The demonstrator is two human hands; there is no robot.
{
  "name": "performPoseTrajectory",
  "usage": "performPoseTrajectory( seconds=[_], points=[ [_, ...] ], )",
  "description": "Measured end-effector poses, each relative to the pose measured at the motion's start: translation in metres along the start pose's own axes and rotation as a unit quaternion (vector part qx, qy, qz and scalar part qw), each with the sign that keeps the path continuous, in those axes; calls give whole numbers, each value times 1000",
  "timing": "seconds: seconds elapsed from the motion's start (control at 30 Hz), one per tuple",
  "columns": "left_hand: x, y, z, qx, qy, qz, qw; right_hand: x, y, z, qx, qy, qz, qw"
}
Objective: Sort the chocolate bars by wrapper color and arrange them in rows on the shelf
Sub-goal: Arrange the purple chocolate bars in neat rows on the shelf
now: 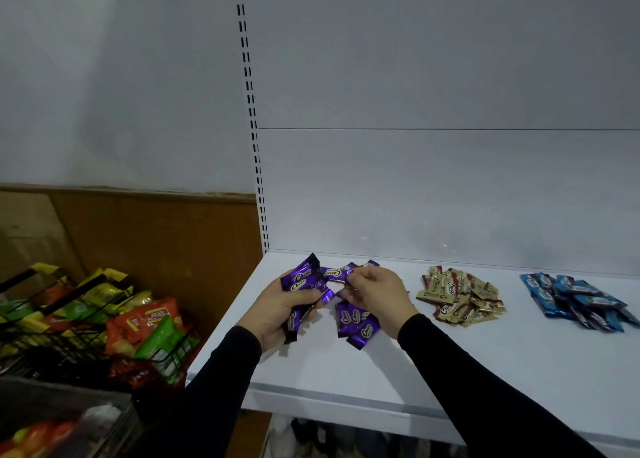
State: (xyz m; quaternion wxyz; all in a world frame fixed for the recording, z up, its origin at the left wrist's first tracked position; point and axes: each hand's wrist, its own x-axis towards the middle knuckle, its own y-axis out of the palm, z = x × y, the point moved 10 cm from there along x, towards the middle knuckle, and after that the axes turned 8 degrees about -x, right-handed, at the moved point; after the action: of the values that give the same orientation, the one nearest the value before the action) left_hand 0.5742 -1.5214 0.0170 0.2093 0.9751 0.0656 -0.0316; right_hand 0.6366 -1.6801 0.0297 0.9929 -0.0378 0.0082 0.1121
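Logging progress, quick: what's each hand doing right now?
Left hand: grips a bunch of purple chocolate bars.
Right hand: pinches one purple bar by its end, above the white shelf.

A single wide-angle head camera looks forward and down from close above the white shelf (381, 364), its back panel (433, 77) filling the upper frame, both forearms reaching in from below
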Motion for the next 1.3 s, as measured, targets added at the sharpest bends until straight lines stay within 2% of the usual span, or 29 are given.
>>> performPoseTrajectory(
  seconds=[0.13,0.33,0.57,0.63,0.73,0.8,0.9,0.97,1.03,1.17,1.3],
  points=[
    [-1,-10,-6,2,12,-33,999,4,3,-3,77,22,11,997],
    [15,-53,-16,-19,54,-128,990,25,5,-3,94,15,-5,995],
    [59,-84,-35,-69,115,-186,973,66,31,5,-5,-21,14,1000],
    [73,-89,-37,-70,124,-197,970,79,38,8,-71,-49,19,996],
    [87,-98,-37,-67,136,-218,964,94,49,13,-191,-101,27,976],
    [90,-106,-36,-55,148,-231,960,99,62,17,-286,-142,50,946],
    [88,-116,-35,-44,153,-242,957,103,88,17,-468,-222,117,847],
    [88,-121,-38,-47,160,-247,955,107,94,8,-535,-227,153,800],
    [88,-124,-41,-37,163,-253,953,111,88,4,-549,-211,162,793],
    [89,-121,-40,-22,163,-247,955,118,77,11,-505,-213,138,825],
    [91,-125,-40,-24,162,-251,954,125,85,3,-515,-200,126,824]
  ],
)
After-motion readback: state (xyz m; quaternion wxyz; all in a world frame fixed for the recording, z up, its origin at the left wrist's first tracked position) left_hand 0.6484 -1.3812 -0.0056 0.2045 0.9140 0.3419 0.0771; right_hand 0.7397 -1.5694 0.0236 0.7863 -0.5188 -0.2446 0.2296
